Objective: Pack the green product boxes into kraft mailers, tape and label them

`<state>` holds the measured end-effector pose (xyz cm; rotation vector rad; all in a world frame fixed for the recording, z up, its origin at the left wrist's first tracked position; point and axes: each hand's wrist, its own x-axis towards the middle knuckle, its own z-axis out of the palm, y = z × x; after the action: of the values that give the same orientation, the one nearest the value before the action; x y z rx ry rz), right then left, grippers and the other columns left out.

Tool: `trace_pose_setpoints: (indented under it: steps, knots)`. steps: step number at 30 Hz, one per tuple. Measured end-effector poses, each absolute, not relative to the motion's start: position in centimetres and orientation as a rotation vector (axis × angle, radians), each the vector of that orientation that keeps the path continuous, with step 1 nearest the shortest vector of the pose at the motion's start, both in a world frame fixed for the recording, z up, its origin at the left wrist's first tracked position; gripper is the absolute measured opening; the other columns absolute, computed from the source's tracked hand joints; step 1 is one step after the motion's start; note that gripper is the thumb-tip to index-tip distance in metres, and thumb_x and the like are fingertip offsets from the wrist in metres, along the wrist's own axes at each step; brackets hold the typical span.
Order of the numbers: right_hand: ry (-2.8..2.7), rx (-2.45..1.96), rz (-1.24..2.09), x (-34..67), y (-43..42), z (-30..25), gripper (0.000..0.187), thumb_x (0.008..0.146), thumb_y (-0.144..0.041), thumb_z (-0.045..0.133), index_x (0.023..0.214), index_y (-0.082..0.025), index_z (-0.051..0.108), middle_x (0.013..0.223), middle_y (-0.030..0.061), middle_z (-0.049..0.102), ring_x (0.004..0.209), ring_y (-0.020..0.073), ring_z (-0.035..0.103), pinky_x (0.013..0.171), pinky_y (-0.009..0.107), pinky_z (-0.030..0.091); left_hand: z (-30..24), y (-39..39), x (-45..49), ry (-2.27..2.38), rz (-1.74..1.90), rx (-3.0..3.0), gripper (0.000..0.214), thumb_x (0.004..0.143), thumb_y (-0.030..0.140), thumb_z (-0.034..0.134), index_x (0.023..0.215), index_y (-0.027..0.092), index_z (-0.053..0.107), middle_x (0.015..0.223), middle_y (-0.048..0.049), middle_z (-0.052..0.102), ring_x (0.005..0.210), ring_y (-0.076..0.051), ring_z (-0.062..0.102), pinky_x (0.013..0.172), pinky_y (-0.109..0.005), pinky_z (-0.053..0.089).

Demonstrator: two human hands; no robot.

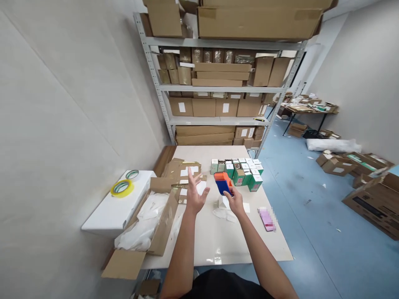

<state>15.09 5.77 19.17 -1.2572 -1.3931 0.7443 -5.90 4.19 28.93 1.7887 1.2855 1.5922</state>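
My left hand (195, 197) is raised over the table with its fingers spread, holding nothing. Behind it lie flattened cardboard pieces (176, 170) with white labels. My right hand (235, 202) grips a blue-and-orange object (223, 185) from its lower right side, thumb on the blue face; its exact kind is not clear. Just below that object, a small white box or folded paper (223, 202) and crumpled thin wrapping (220, 213) rest on the table. Several small green-and-white boxes (255, 182) stand grouped beyond my right hand, some with open tops.
At my left, an open carton (165, 232) holds white plastic bags (152, 211). Tape rolls (122, 188) lie on a white surface beside it. A pink item (267, 219) is near the right table edge. A shelf rack (218, 88) full of cartons stands behind the table.
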Motion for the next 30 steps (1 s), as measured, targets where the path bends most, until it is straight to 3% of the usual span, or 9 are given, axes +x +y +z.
trace_pose_setpoints:
  steps: [2, 7, 11, 22, 26, 30]
  knots:
    - [-1.38, -1.249, 0.739, 12.8, 7.2, 19.9, 0.033, 0.089, -0.053, 0.063, 0.098, -0.021, 0.067, 0.089, 0.0065, 0.072, 0.079, 0.0224, 0.062, 0.076, 0.033, 0.05, 28.7, 3.9, -8.7, 1.325, 1.686, 1.73, 0.083, 0.097, 0.05, 0.059, 0.166, 0.03, 0.018, 0.171, -0.0165, 0.023, 0.135, -0.031, 0.057, 0.104, -0.043, 0.054]
    - [-1.491, -1.201, 0.82, 5.1, 9.1, 20.5, 0.036, 0.09, -0.054, 0.062, 0.102, -0.021, 0.069, 0.095, 0.0074, 0.073, 0.083, 0.0226, 0.062, 0.08, 0.034, 0.05, 28.3, 3.7, -16.1, 1.632, 1.836, 1.513, 0.053, 0.101, 0.046, 0.053, 0.15, 0.025, 0.052, 0.158, -0.0147, 0.047, 0.121, -0.027, 0.065, 0.097, -0.039, 0.058]
    - [-1.628, -1.131, 0.91, -3.0, 9.3, 19.1, 0.034, 0.09, -0.052, 0.062, 0.102, -0.021, 0.069, 0.101, 0.0089, 0.073, 0.089, 0.0252, 0.064, 0.084, 0.036, 0.051, 26.9, 2.0, -22.2, 1.878, 1.911, 1.296, 0.043, 0.1, 0.041, 0.054, 0.137, 0.022, 0.062, 0.139, -0.0138, 0.063, 0.112, -0.024, 0.068, 0.09, -0.035, 0.059]
    - [-2.204, -1.065, 0.912, -25.4, 8.4, 14.1, 0.032, 0.096, -0.036, 0.057, 0.12, -0.018, 0.068, 0.121, 0.0187, 0.069, 0.115, 0.0363, 0.061, 0.102, 0.049, 0.045, 23.2, -7.8, -36.7, 2.3, 1.989, 0.865, 0.042, 0.098, 0.037, 0.055, 0.136, 0.021, 0.063, 0.128, -0.0123, 0.07, 0.104, -0.021, 0.07, 0.087, -0.032, 0.058]
    - [-2.429, -1.12, 0.816, -32.0, 7.5, 13.8, 0.033, 0.096, -0.028, 0.056, 0.126, -0.018, 0.067, 0.124, 0.0169, 0.069, 0.119, 0.0332, 0.06, 0.105, 0.045, 0.043, 23.3, -10.5, -38.5, 2.372, 2.014, 0.778, 0.044, 0.098, 0.039, 0.056, 0.137, 0.02, 0.062, 0.121, -0.0124, 0.072, 0.104, -0.022, 0.071, 0.087, -0.033, 0.058]
    - [-2.61, -1.158, 0.728, -36.3, 6.6, 14.3, 0.03, 0.096, -0.024, 0.057, 0.122, -0.015, 0.068, 0.122, 0.0172, 0.071, 0.118, 0.0299, 0.061, 0.105, 0.04, 0.041, 24.2, -11.3, -38.2, 2.333, 2.044, 0.816, 0.057, 0.097, 0.037, 0.058, 0.15, 0.021, 0.046, 0.116, -0.011, 0.073, 0.09, -0.019, 0.072, 0.083, -0.032, 0.059]
